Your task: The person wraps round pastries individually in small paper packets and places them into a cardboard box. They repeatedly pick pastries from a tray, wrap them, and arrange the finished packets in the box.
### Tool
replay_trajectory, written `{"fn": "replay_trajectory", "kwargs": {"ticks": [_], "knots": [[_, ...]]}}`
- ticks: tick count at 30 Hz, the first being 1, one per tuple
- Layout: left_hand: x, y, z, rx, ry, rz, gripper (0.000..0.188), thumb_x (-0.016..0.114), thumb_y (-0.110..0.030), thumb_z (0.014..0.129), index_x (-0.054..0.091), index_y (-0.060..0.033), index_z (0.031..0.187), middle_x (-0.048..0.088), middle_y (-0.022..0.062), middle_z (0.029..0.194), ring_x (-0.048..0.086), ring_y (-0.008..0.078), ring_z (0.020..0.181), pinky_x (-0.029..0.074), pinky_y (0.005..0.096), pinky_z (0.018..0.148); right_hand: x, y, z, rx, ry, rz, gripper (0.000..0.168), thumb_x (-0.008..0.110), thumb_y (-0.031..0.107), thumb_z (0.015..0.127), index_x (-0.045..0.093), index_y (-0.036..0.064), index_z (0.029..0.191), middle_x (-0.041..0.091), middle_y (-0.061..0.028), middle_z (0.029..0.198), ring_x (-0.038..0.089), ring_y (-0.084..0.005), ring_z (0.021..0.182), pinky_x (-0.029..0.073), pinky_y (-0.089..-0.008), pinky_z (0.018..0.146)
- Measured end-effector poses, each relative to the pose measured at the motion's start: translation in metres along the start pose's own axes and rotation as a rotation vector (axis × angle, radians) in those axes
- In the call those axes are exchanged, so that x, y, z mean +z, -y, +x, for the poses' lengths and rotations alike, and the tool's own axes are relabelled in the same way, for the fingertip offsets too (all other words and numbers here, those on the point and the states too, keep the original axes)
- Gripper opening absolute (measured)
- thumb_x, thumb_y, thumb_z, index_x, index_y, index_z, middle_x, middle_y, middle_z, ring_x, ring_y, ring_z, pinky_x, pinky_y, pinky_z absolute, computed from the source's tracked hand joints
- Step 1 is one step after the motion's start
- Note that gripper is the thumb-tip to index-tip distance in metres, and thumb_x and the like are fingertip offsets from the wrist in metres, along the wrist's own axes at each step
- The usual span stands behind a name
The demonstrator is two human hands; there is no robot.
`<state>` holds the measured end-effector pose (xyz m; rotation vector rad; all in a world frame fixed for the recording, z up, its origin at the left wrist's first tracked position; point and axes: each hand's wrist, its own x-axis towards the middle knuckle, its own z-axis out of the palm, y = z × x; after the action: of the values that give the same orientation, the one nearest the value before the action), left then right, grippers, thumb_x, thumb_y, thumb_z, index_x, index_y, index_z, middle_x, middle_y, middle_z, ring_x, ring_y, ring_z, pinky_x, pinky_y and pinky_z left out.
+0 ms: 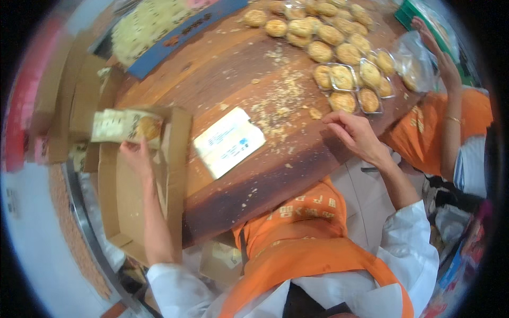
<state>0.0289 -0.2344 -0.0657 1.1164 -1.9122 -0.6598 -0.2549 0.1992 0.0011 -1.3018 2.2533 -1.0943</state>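
Note:
My left hand (pixel 137 157) is over an open cardboard box (pixel 179 159) at the table's left end, its fingers at the lower edge of a printed packet (pixel 149 129) with a round pastry showing on it. Paler packets (pixel 109 126) lie against its left side. Whether the fingers grip the packet cannot be told. My right hand (pixel 354 135), loosely curled, is above the table edge, just below plastic-wrapped pastries (pixel 342 102). Between my hands a pale packet with printing (pixel 229 142) lies flat on the wooden table (pixel 222 190).
Loose round pastries (pixel 320 51) and crumbs (pixel 278 107) cover part of the table. A blue-edged box (pixel 187 31) of packets stands at the back left. At right, a co-worker's hand (pixel 431 35) is near a plastic bag (pixel 415 59) and a green crate (pixel 411 16).

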Motion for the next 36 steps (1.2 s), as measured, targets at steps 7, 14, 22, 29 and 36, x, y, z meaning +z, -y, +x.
{"fn": "replay_trajectory", "kwargs": {"ticks": [7,14,22,29,36], "knots": [[-0.002,-0.013,-0.003,0.1,0.147,0.166,0.05,0.065,-0.02,0.082,0.041,0.0059,0.118,0.053,0.0128,0.098,0.052,0.0169,0.081,0.045,0.0311,0.076,-0.025,-0.038,0.025,-0.148,-0.31,-0.664,0.011,0.059,0.006,0.076,0.052,0.004,0.084,0.053,-0.0121,0.085,0.054,-0.0287,0.082,0.044,-0.0373,0.069],[-0.005,-0.166,-0.064,0.214,0.105,0.072,0.027,0.057,-0.014,0.087,0.053,-0.0015,0.11,0.059,0.008,0.099,0.054,0.0182,0.094,0.044,0.0309,0.082,-0.035,-0.045,0.026,-0.231,-0.353,-0.81,0.013,0.055,0.003,0.076,0.051,0.003,0.087,0.054,-0.0108,0.098,0.054,-0.0299,0.089,0.045,-0.0365,0.073],[0.094,-0.151,-0.138,0.55,0.476,0.294,0.022,0.064,-0.01,0.076,0.057,-0.0053,0.096,0.055,0.011,0.096,0.051,0.0271,0.094,0.039,0.0388,0.079,-0.012,-0.019,0.04,-0.096,-0.281,0.089,0.013,0.054,0.004,0.086,0.052,0.001,0.099,0.055,-0.0081,0.115,0.055,-0.014,0.092,0.046,-0.0262,0.073],[0.109,-0.137,-0.148,0.509,0.401,0.047,0.009,0.057,-0.003,0.078,0.054,-0.0028,0.087,0.053,0.0121,0.086,0.05,0.029,0.083,0.041,0.0374,0.072,0.015,-0.015,0.045,0.16,-0.186,0.638,0.009,0.056,0.011,0.087,0.053,0.006,0.094,0.053,-0.0015,0.107,0.052,-0.0074,0.083,0.044,-0.0218,0.07],[0.107,-0.129,-0.148,0.43,0.407,-0.127,0.012,0.053,-0.002,0.082,0.051,0.0006,0.093,0.056,0.0148,0.098,0.052,0.0326,0.091,0.042,0.0392,0.078,0.061,0.013,0.071,0.307,0.013,1.131,0.012,0.058,0.019,0.087,0.05,0.011,0.089,0.05,0.003,0.093,0.05,-0.0063,0.079,0.044,-0.0212,0.07]]}}
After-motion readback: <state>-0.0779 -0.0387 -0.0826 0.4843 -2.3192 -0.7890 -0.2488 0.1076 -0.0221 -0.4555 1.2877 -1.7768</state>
